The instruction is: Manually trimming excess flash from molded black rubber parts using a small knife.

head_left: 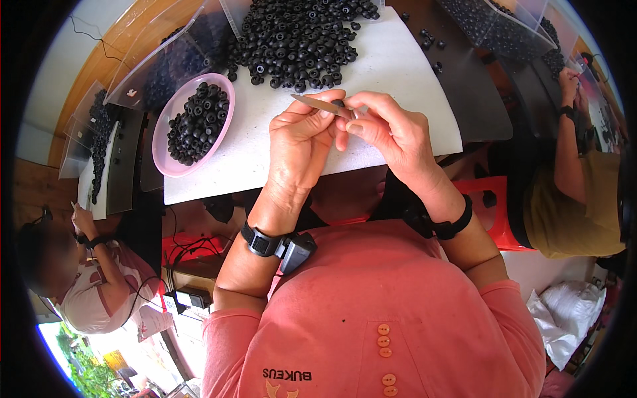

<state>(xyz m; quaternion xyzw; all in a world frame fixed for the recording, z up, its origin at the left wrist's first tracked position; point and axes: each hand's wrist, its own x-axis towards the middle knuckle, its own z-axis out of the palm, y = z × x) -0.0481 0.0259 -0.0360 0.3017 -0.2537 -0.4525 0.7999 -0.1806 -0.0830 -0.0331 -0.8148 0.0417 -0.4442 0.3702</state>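
Above the near edge of a white work surface (pixel 405 73), my two hands meet. Small and round, a black plastic part (pixel 338 103) is pinched in the fingertips of my left hand (pixel 292 142); the fingers hide much of it. My right hand (pixel 405 136) is closed on a small knife (pixel 313 102), its handle mostly covered by the fingers. The blade points left, across the left thumb and close beside the part. Beyond the hands spreads a heap of similar black parts (pixel 298 50). More of them fill a pink oval bowl (pixel 158 149) to the left.
Clear bins of black parts stand at the upper left (pixel 133 83) and upper right (pixel 511 33). Loose parts (pixel 428 40) lie on the dark table. Co-workers sit at left (pixel 109 278) and right (pixel 570 192). A red stool (pixel 497 205), cables (pixel 182 249) and a white sack (pixel 567 312) are lower.
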